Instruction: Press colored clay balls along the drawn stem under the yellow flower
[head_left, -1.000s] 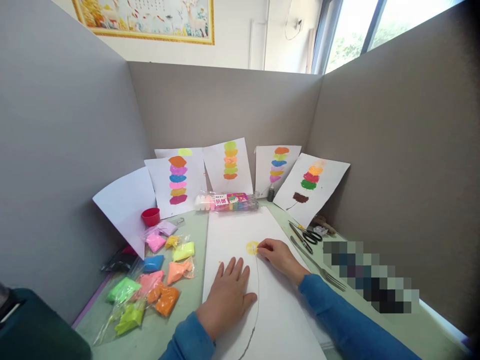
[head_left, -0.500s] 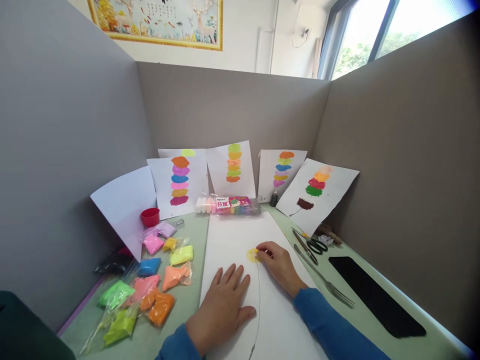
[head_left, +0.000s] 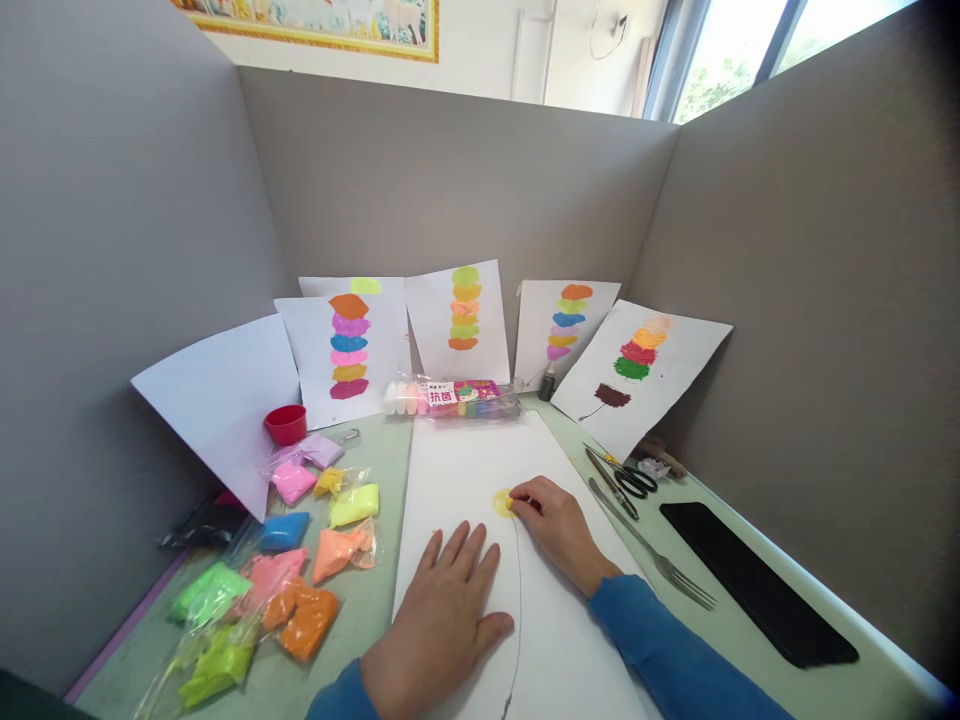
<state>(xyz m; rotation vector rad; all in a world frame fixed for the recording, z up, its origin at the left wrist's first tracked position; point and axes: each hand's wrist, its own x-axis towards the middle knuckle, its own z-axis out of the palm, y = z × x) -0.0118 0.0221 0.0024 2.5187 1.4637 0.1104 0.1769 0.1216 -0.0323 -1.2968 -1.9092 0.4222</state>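
A white sheet of paper (head_left: 480,465) lies on the green table with a thin curved pencil line (head_left: 519,600) drawn down it. At the line's top sits a small yellow clay patch (head_left: 500,503). My right hand (head_left: 556,528) has its fingers bunched, fingertips pressing on the right edge of that patch. My left hand (head_left: 442,618) lies flat on the paper with fingers spread, just left of the line, holding nothing.
Several bags of coloured clay (head_left: 300,560) lie left of the paper, with a red cup (head_left: 286,424). A clay pack (head_left: 450,398) sits behind. Scissors (head_left: 626,478), a fork (head_left: 660,560) and a black phone (head_left: 757,595) lie right. Finished clay pictures (head_left: 457,320) lean on grey partitions.
The camera tilted down and shifted slightly. My right fingertips keep working on the yellow patch; my left hand stays flat on the paper.
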